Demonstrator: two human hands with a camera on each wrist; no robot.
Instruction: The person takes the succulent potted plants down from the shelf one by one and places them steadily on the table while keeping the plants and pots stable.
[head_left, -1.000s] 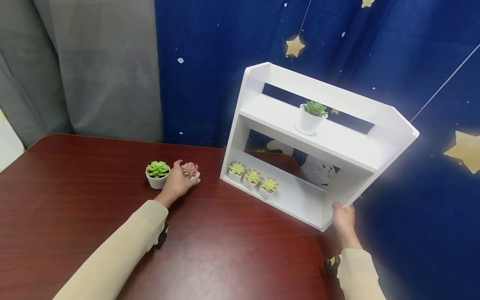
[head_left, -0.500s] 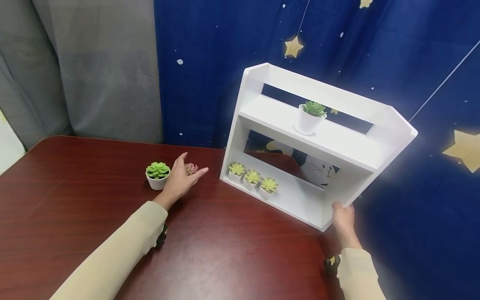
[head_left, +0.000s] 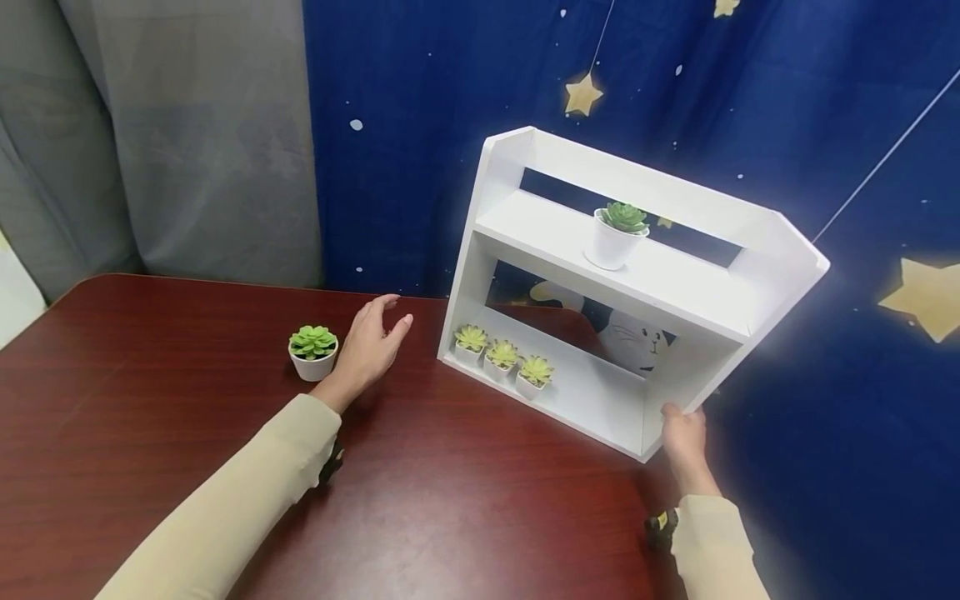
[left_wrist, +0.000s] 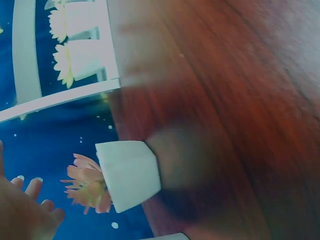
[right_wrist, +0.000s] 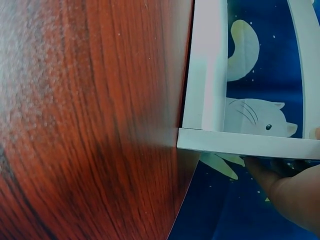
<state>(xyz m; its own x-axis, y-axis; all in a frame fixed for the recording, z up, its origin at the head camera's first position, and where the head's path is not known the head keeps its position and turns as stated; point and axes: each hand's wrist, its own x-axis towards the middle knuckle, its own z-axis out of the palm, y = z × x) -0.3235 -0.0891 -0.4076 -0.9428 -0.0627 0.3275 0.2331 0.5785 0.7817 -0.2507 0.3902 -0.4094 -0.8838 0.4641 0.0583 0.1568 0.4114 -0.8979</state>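
Observation:
My left hand point(head_left: 367, 346) hovers with loosely spread fingers, apart from the pink potted succulent point(left_wrist: 127, 175), which stands upright on the table in the left wrist view. That hand hides the succulent in the head view. Just left of the hand stands a bright green potted succulent point(head_left: 313, 353). My right hand point(head_left: 684, 437) grips the lower right side panel of a white two-tier shelf point(head_left: 600, 412); in the right wrist view, fingers point(right_wrist: 262, 175) lie against the panel's outer face. A larger green succulent point(head_left: 617, 237) sits on the upper tier.
Several small yellow-green succulents, among them a middle one point(head_left: 500, 358), line the lower tier's left part. The reddish-brown table point(head_left: 420, 500) runs back to a grey curtain point(head_left: 217, 142) and a blue star-patterned curtain point(head_left: 405, 150).
My left hand has let go of the pink succulent, spread its fingers and lifted slightly up and away. The right hand keeps its grip on the shelf, and the shelf has not moved.

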